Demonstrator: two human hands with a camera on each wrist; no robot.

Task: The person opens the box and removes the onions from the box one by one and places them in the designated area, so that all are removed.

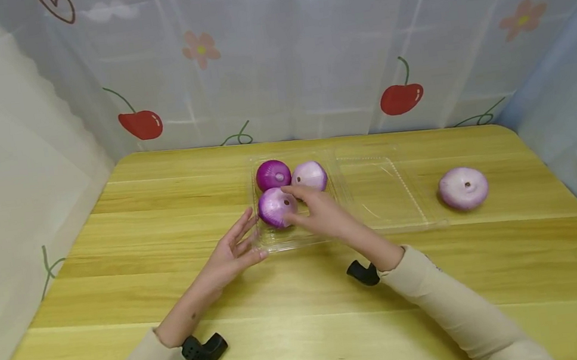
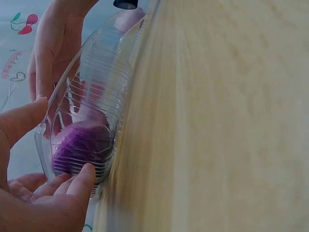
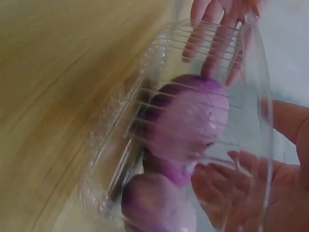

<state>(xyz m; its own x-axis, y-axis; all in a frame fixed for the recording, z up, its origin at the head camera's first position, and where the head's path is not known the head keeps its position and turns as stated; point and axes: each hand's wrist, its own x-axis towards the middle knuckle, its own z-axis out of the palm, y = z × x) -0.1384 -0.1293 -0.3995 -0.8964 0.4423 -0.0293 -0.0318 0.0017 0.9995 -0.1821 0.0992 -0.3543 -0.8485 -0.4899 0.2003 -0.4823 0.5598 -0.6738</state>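
Near onion (image 1: 273, 210): inside the box (image 1: 302, 243), at its nine-o'clock side. Risk, as judged: round body on slick plastic, so a brushing finger could roll it toward four o'clock or against its neighbours. Box looks light; uneven push from the left hand (image 1: 218, 266) could slide or tip it.

Right hand (image 1: 319, 212): at the onion's three o'clock, thumb and forefinger parted beside it, not wrapped round it; contact cannot be told. Left hand: at the onion's eight o'clock, outside the box, fingers spread and fairly straight along the wall, thumb by the rim.

Outward: dark onion (image 1: 271, 173) at twelve, just beside; pale onion (image 1: 311, 172) at two; lid (image 1: 384, 192) at three, lying on the bench (image 1: 174, 218); far onion (image 1: 464, 191) also at three, beyond the lid.
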